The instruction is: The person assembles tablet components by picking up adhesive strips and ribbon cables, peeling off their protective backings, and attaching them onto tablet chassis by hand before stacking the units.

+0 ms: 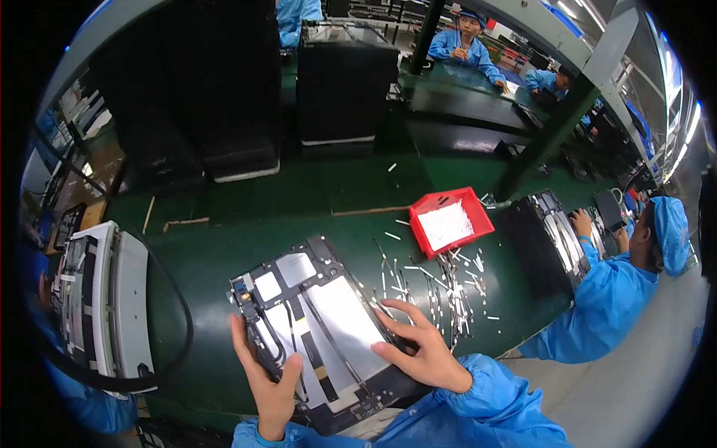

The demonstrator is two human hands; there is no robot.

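Note:
An opened tablet-like device (347,313) lies tilted before me over the near edge of the green bench. Its black frame holds bright silver panels, dark flat cables and small boards. My left hand (270,384) grips its left edge, thumb over the inner face and fingers along the side. On the opposite edge, my right hand (426,351) has its thumb over a silver panel and its index finger stretched along the rim; its other fingers are partly hidden. Beyond my right hand, several thin cable strips and white slips (452,295) are scattered on the bench.
A red bin (478,213) with white slips stands beyond the scattered strips. Stacked devices (93,299) with a looping black cable (187,321) are at left. Tall black stacks (347,93) rise at the back. At right, a co-worker in blue (605,299) works beside another stack (549,239).

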